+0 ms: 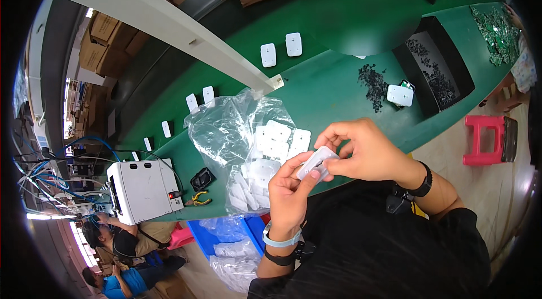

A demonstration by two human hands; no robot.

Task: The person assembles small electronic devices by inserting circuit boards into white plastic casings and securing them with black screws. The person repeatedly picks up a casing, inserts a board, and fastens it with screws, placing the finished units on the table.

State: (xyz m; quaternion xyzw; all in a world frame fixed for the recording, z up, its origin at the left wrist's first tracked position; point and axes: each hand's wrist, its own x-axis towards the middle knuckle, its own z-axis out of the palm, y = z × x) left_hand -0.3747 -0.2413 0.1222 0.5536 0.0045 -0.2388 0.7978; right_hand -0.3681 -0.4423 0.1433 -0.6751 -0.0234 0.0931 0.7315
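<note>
Both of my hands hold one white plastic casing (318,162) just beyond the near edge of the green table. My left hand (291,189) grips its lower left end between thumb and fingers. From the other side my right hand (364,149) pinches at it, thumb and fingertips on its upper side; whether a small part is also between them I cannot make out. The casing is tilted, with a dark slot or recess showing on its face. Left of my hands, a clear plastic bag (217,132) lies open with several white covers (275,140) in and on it.
Small black parts (372,85) are heaped near a white cover on a circuit board (400,95). Beyond stand a black tray (464,76) and piled green circuit boards (495,33). To the left are a white machine (144,189), pliers (199,199) and a metal post (192,39).
</note>
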